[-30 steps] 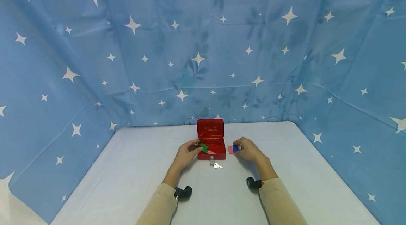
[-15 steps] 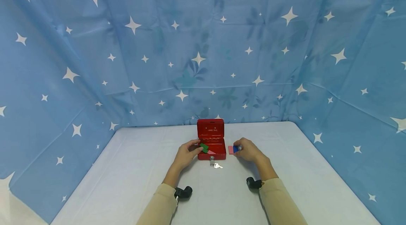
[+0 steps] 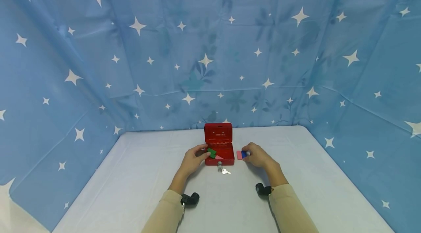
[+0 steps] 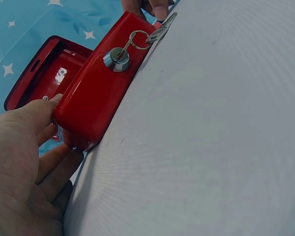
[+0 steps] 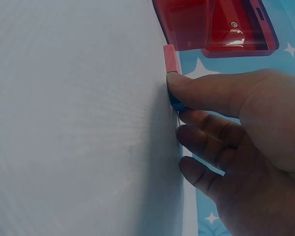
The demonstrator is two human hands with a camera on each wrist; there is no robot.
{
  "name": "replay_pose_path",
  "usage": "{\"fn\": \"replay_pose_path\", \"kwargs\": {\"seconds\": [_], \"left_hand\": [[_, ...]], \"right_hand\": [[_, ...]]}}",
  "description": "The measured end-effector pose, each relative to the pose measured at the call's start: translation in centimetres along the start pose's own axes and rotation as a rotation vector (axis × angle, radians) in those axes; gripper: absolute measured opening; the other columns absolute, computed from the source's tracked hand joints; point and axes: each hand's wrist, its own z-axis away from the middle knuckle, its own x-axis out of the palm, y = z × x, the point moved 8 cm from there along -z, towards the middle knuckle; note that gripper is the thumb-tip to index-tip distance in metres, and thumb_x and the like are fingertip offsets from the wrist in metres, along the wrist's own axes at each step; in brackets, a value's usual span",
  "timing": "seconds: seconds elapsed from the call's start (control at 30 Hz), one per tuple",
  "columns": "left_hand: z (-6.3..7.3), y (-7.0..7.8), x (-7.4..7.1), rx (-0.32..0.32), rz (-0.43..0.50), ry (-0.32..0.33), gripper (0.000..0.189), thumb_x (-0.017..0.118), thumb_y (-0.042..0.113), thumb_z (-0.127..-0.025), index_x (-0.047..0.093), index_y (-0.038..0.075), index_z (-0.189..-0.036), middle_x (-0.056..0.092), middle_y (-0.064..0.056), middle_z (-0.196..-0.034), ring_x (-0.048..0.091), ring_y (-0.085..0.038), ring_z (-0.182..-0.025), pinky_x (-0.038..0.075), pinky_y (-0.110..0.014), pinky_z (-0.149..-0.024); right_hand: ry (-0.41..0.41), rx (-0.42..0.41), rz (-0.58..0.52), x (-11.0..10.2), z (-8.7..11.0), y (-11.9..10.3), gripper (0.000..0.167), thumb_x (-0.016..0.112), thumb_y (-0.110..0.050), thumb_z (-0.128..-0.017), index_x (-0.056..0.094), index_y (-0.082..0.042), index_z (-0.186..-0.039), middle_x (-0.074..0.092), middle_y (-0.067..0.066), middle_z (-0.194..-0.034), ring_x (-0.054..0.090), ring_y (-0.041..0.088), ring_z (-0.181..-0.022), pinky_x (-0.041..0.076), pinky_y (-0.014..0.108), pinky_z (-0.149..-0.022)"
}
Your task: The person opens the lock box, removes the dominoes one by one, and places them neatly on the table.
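Note:
In the head view a red cash box (image 3: 219, 161) stands with its lid (image 3: 218, 133) raised. Two green blocks (image 3: 212, 151) and a pink block (image 3: 218, 157) lie inside. My left hand (image 3: 192, 160) grips the box's left wall, thumb over the rim and fingers along the outside. To the box's right, my right hand (image 3: 260, 155) pinches a blue block (image 3: 244, 154) between thumb and fingers, low at the tabletop. A pink block (image 5: 170, 58) lines up end to end with the blue one, between it and the box.
A key (image 4: 123, 49) sits in the lock on the box front, and a second key (image 3: 225, 171) hangs from its ring. The white table (image 3: 230, 203) reaches back to a blue star-patterned curtain (image 3: 164, 61).

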Motion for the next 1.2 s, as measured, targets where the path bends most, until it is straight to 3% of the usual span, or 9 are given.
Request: {"fn": "replay_pose_path", "kwargs": {"seconds": [0.97, 1.2], "left_hand": [[0.02, 0.08, -0.12, -0.015, -0.009, -0.007, 0.048, 0.073, 0.026, -0.099, 0.063, 0.009, -0.142, 0.062, -0.013, -0.147, 0.063, -0.034, -0.132, 0.052, -0.05, -0.111], [0.1, 0.13, 0.0, -0.004, -0.024, 0.0, 0.047, 0.072, 0.028, -0.099, 0.063, 0.01, -0.142, 0.063, -0.012, -0.147, 0.063, -0.034, -0.132, 0.052, -0.05, -0.11]], "right_hand": [[0.006, -0.002, -0.003, 0.12, -0.26, -0.38, 0.048, 0.082, -0.007, -0.086, 0.069, 0.001, -0.131, 0.065, 0.017, -0.129, 0.062, 0.036, -0.121, 0.051, 0.057, -0.108], [0.027, -0.011, -0.051, -0.22, -0.21, -0.85, 0.045, 0.077, -0.015, -0.093, 0.067, -0.003, -0.135, 0.063, 0.016, -0.134, 0.062, 0.034, -0.119, 0.054, 0.056, -0.105]]}}
